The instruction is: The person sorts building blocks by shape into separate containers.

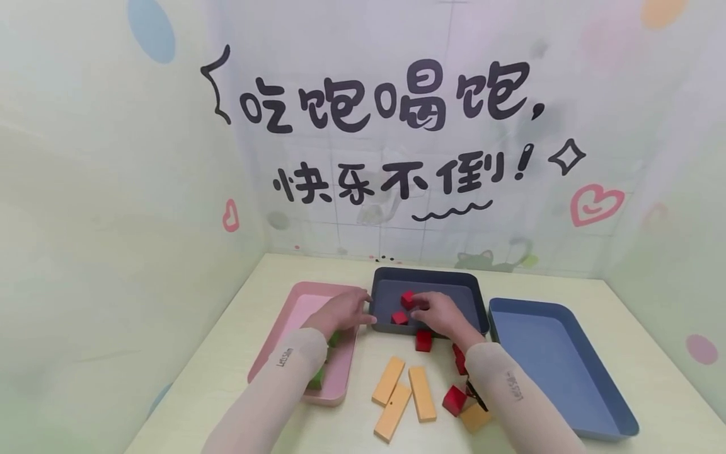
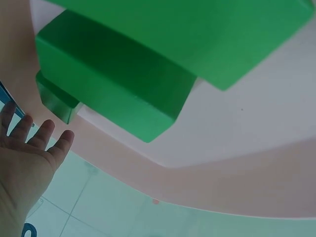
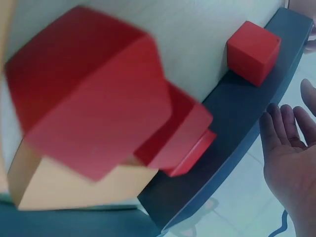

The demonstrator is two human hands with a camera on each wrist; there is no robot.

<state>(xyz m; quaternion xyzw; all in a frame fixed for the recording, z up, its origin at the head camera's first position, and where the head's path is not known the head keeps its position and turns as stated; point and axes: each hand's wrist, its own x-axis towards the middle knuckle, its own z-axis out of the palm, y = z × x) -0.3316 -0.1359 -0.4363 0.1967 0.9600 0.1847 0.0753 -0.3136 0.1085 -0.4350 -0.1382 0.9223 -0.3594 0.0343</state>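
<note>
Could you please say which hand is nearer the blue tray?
The right hand: over the dark tray, left of the blue tray; the left hand is farther left, by the pink tray.

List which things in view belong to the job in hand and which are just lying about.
Apparently in the job:
right hand
left hand
plain red cubes
dark navy rectangular tray beneath the right hand

Apparently just lying about for now:
tan oblong wooden-looking blocks
green oblong blocks
pink rectangular tray around them
blue rectangular tray
</note>
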